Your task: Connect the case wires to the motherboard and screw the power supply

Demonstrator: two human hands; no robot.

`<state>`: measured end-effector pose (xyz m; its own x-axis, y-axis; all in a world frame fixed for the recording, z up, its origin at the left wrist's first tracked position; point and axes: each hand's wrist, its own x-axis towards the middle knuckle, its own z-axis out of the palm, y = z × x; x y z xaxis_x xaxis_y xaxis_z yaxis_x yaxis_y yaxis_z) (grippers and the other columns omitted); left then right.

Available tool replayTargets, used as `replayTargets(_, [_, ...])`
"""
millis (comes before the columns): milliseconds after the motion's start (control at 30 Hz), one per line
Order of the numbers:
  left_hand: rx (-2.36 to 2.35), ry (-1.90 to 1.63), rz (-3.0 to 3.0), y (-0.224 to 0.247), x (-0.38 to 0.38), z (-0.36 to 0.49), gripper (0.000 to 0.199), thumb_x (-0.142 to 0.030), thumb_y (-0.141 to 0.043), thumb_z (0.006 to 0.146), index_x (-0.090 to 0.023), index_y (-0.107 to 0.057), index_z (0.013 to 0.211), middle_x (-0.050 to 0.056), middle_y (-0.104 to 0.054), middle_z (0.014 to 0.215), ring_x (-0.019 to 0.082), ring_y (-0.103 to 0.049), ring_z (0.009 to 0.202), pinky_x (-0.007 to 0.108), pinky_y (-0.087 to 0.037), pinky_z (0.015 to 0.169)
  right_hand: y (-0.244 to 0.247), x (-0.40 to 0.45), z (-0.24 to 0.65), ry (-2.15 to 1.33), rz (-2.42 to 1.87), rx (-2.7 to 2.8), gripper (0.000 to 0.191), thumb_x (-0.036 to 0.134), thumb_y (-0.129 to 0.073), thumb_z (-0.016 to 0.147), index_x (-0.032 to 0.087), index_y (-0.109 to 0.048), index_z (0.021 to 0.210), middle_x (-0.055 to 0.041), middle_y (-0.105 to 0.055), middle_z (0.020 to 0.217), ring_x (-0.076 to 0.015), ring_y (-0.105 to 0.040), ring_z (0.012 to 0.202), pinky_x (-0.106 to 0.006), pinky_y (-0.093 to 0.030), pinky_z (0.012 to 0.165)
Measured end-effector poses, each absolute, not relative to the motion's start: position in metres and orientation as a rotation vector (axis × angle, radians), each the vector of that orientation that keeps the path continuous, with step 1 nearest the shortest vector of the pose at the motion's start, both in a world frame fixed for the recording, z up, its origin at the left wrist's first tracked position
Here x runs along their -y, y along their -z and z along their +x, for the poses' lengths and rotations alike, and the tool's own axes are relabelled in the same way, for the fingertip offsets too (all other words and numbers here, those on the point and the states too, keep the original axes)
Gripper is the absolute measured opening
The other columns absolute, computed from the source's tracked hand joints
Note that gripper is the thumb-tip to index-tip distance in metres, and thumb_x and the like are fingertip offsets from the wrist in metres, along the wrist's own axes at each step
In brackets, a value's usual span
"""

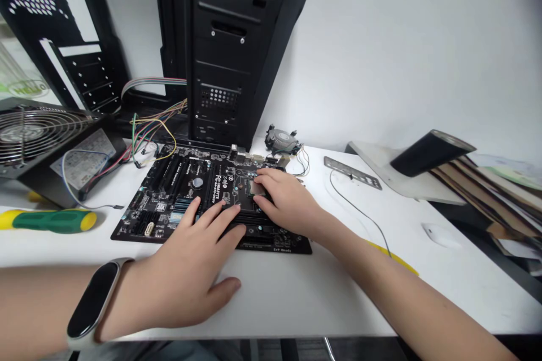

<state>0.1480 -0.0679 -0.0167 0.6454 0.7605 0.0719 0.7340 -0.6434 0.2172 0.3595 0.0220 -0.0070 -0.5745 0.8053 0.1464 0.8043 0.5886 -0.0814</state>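
Observation:
A black Gigabyte motherboard [146,189] lies flat on the white table. My left hand [190,271] is open, its fingers spread over the near edge of the board and the thumb over the table. At the board's right part, my right hand [288,200] has its thumb and index finger at opposite edges of a square metal-topped processor [256,188]. The processor sits at the socket area; whether it rests fully in the socket I cannot tell. The other fingers of my right hand are curled and partly hidden.
Behind the board stands a black computer case [237,67] with loose wires [156,118]. At left are a power supply [80,158] and a green-yellow screwdriver [51,220]. A cooler fan [280,139], an I/O shield [353,172] and a mouse [440,235] lie right.

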Motion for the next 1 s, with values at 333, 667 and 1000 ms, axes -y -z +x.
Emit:
replayTargets(333, [-1.236, -0.254, 2.705, 0.0178, 0.0678, 0.1486, 0.049, -0.043, -0.049, 0.086, -0.021, -0.051, 0.13, 0.013, -0.042, 0.145, 0.037, -0.034, 0.135, 0.067, -0.018, 0.11, 0.0059, -0.0212, 0.3589, -0.103, -1.415, 2.593, 0.028, 0.028, -0.05, 0.083, 0.012, -0.059, 0.104, -0.0157, -0.058, 0.124, -0.0293, -0.054, 0.112, -0.046, -0.044, 0.095])
replayTargets(667, [-1.239, -0.241, 2.681, 0.0172, 0.068, 0.1487, 0.05, -0.046, -0.048, 0.087, -0.02, -0.051, 0.13, 0.013, -0.042, 0.145, 0.038, -0.034, 0.135, 0.068, -0.018, 0.109, 0.006, -0.0216, 0.3585, -0.211, -1.469, 2.513, 0.026, 0.03, -0.053, 0.08, 0.016, -0.053, 0.102, -0.0129, -0.058, 0.12, -0.0279, -0.054, 0.109, -0.045, -0.043, 0.093])
replayTargets(1000, [-1.225, -0.229, 2.68, 0.0158, 0.0676, 0.1486, 0.05, -0.043, -0.048, 0.087, -0.019, -0.05, 0.131, 0.013, -0.04, 0.147, 0.038, -0.031, 0.137, 0.069, -0.018, 0.109, 0.0047, -0.0187, 0.3592, -0.374, -1.455, 2.282, 0.013, 0.026, -0.053, 0.078, 0.019, -0.054, 0.09, -0.0051, -0.064, 0.092, -0.0194, -0.057, 0.082, -0.035, -0.044, 0.073])
